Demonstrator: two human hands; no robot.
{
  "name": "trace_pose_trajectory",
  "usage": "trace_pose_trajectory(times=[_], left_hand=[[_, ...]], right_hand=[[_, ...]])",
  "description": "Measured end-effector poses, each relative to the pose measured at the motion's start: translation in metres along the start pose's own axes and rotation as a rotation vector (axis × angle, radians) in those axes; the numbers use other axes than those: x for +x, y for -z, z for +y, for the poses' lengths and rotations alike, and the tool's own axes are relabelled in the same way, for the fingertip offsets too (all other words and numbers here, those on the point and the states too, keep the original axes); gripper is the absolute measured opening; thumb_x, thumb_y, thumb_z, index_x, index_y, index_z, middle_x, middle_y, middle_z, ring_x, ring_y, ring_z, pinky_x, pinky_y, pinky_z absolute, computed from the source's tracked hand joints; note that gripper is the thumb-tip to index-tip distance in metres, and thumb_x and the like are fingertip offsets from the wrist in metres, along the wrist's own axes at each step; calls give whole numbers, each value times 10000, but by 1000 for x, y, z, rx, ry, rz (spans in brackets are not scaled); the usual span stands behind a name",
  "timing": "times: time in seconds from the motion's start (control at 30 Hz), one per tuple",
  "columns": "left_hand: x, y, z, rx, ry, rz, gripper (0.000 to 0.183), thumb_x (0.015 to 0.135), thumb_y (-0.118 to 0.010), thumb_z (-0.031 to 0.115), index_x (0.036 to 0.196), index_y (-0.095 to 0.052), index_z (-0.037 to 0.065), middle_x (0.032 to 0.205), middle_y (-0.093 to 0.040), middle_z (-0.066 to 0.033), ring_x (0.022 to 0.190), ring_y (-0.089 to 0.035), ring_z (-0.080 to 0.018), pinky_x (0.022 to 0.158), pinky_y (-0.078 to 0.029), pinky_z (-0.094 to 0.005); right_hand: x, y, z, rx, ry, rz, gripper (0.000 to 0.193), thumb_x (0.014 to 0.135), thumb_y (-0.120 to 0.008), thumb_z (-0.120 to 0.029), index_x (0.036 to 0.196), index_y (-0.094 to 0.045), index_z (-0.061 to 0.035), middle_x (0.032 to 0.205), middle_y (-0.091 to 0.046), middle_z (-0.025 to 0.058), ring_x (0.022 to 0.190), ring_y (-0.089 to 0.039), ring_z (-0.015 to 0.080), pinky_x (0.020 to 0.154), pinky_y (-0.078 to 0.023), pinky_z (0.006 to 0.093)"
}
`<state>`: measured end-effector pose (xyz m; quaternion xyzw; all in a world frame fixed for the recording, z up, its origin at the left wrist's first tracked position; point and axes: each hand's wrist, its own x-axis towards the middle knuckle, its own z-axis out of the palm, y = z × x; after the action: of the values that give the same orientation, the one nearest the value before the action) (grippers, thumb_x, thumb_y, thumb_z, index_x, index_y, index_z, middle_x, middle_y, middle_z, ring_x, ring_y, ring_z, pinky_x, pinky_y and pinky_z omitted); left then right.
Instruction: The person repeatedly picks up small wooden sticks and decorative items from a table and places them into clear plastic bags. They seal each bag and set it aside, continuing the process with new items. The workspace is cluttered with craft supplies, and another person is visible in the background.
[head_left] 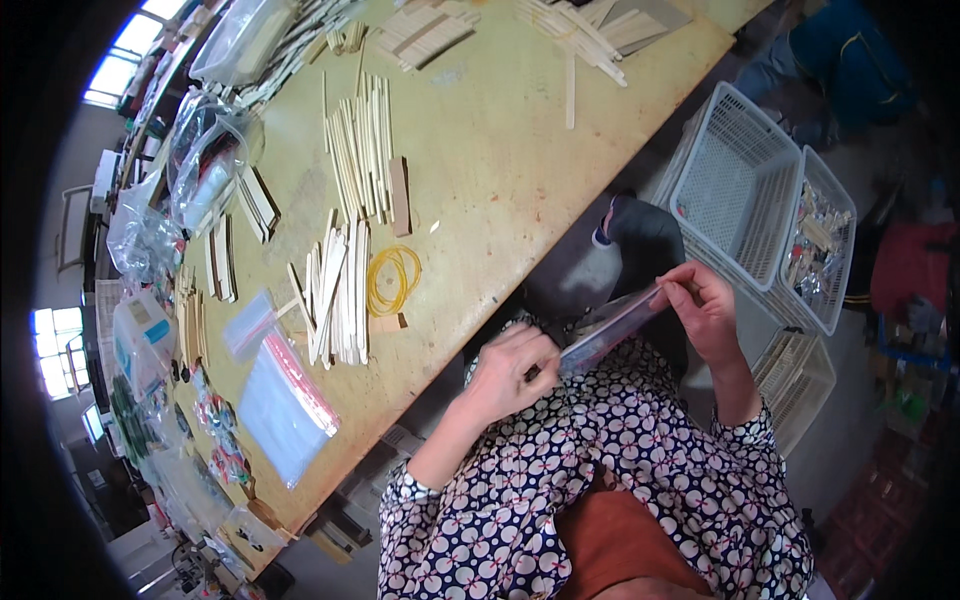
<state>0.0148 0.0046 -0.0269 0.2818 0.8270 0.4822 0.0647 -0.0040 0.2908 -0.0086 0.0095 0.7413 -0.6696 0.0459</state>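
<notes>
Item in hand: a long, narrow clear plastic bag (612, 330), glossy, with a pale flat piece inside. It spans between both hands, off the table edge, above the lap. Left hand (510, 375) is clenched around its lower end; right hand (705, 310) pinches its upper end with the fingertips. The wooden table (500, 170) is yellowish and worn, carrying flat pale wooden sticks (340, 290), yellow rubber bands (392, 280) and zip bags (285, 405). White mesh plastic baskets (745, 190) stand on the floor at right.
</notes>
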Motion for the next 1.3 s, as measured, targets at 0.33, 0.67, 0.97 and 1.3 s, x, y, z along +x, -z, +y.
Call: trace_pose_trajectory(times=[0.33,0.67,0.97,1.3], left_hand=[[6,-68,-37,-1801,963,-247,867,972,-359,681,1447,-378,-44,1393,-515,-237,1226,-576,-307,1002,-509,-459],[67,-23,32,-1112,338,-98,556,889,-677,-11,1397,-454,35,1315,-596,-52,1207,-557,-148,1031,-449,-309],[64,-11,7,-1226,468,10,493,936,-663,70,1384,-458,36,1268,-611,-64,1136,-598,-149,968,-503,-321],[53,2,12,-1148,536,122,583,916,-706,114,1409,-412,14,1280,-607,-97,1133,-607,-164,947,-518,-317]], right_hand=[[-35,-21,-59,244,396,-305,38,924,-594,15,951,-615,-1,853,-670,113,821,-662,241,1014,-479,465],[-49,36,-12,308,209,-10,276,887,-644,-115,1139,-637,-4,1008,-699,60,976,-663,155,913,-522,350],[-5,-29,15,665,-295,-141,435,902,-668,-83,1318,-550,-40,1186,-646,46,1072,-630,150,918,-521,309],[9,-35,-1,846,-400,-236,421,915,-666,-95,1316,-541,-67,1152,-639,59,1053,-629,162,908,-536,350]])
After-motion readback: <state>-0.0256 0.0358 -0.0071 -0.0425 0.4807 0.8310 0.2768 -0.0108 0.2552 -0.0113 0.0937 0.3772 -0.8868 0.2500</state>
